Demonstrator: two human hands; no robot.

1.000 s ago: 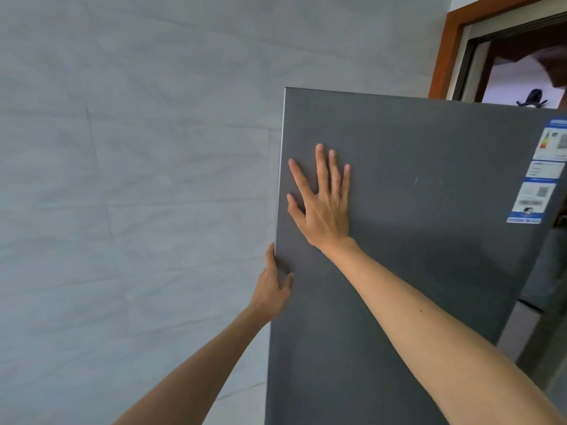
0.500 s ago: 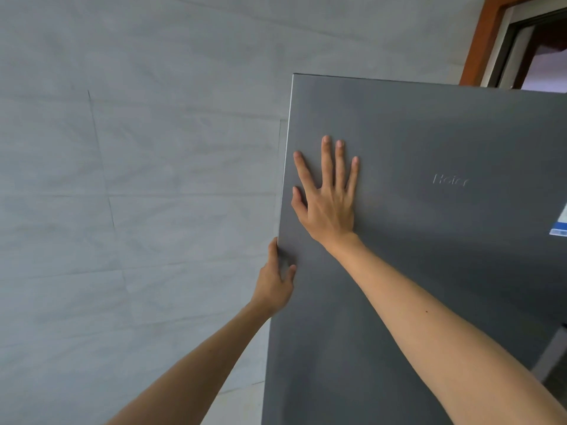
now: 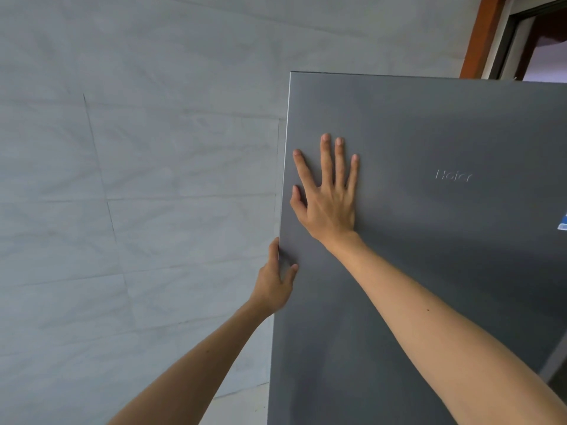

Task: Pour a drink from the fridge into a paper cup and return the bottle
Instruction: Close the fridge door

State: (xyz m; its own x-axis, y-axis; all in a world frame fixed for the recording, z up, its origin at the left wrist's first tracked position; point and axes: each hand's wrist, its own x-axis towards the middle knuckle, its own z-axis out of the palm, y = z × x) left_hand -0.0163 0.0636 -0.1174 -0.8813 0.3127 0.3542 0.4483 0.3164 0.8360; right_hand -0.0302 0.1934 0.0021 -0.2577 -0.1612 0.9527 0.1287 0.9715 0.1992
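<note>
Pale grey marbled wall tiles (image 3: 129, 167) fill everything to the left of the fridge door (image 3: 429, 271), and a brown door frame (image 3: 478, 35) shows above the door's top right corner. The fridge door is a flat dark grey panel (a raised Haier logo (image 3: 453, 175) sits to the right of my fingers). My right hand (image 3: 329, 194) lies flat against the door near its left edge, fingers spread and pointing up, palm pressed to the metal. My left hand (image 3: 276, 280) is lower down, curled around that same left edge, thumb on the front face and the other fingers hidden behind it. A blue-edged sticker (image 3: 562, 224) peeks in at the door's far right.
</note>
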